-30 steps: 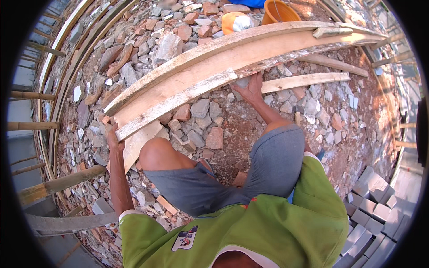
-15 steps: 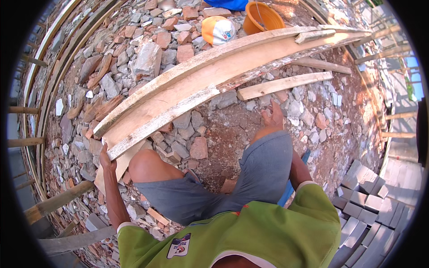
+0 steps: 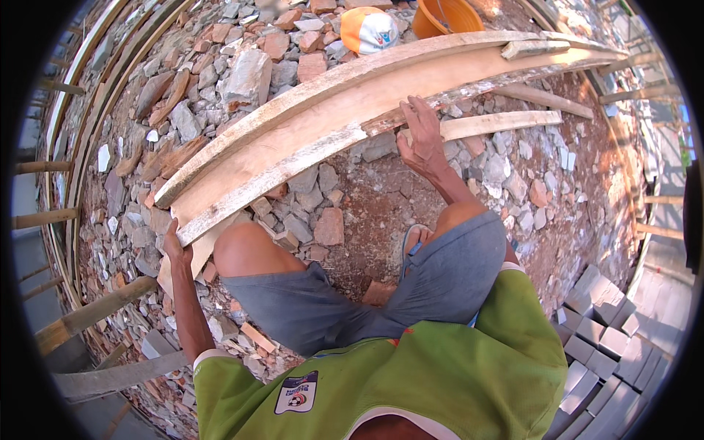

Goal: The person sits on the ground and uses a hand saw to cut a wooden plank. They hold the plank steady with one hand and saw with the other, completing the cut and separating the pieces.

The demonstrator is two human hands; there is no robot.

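Observation:
A long wooden trough (image 3: 323, 121), made of a flat board between two raised side boards, lies slantwise before me from near left to far right. My left hand (image 3: 177, 246) grips its near left end, thumb up against the corner. Further along, my right hand (image 3: 423, 143) reaches to the near side board, fingers stretched out and touching its edge. The undersides of these fingers are hidden. A loose timber strip (image 3: 502, 125) begins beside the right hand, and a short wood offcut (image 3: 535, 48) rests on the trough's far end.
Broken stone and brick rubble (image 3: 246, 77) covers the ground around the trough. An orange bucket (image 3: 447, 18) and an orange-and-white cap (image 3: 369, 31) sit beyond it. Grey blocks (image 3: 612, 341) are stacked at right; wooden poles (image 3: 95, 326) stick in at left.
My right hand has moved from beside my right knee forward and left onto the trough's near edge. The left hand keeps its grip on the trough's end.

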